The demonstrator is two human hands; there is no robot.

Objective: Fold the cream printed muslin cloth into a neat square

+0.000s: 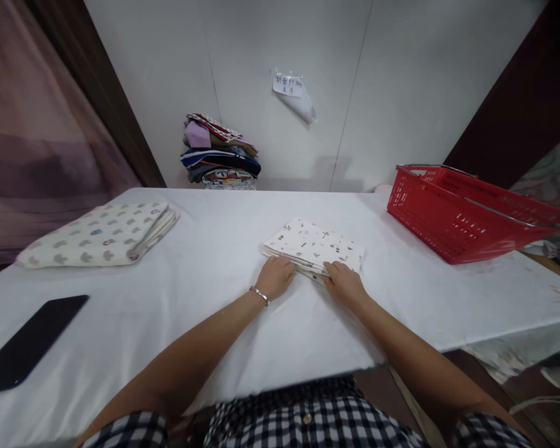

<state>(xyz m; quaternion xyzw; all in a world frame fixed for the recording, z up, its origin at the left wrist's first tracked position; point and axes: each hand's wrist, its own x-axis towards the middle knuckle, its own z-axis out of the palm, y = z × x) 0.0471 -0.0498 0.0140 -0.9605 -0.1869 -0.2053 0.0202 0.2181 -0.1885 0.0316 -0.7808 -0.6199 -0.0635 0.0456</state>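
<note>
A folded white cloth [315, 242] with small scattered prints lies flat in the middle of the table. Its layers show along the near edge. My left hand [276, 277] grips the near left corner, fingers curled at the edge. Farther right on that same edge, my right hand [344, 283] is closed on the cloth, with the fingertips on top. Both thumbs are mostly hidden. A silver bracelet [260, 294] circles my left wrist.
On the left of the white-covered table [205, 242] lies a thicker folded cloth [102, 236] with grey prints. A black flat panel [30, 342] is nearer. A red plastic basket [462, 211] stands right. Folded fabrics [221, 152] are piled by the wall, below a paper note [289, 86].
</note>
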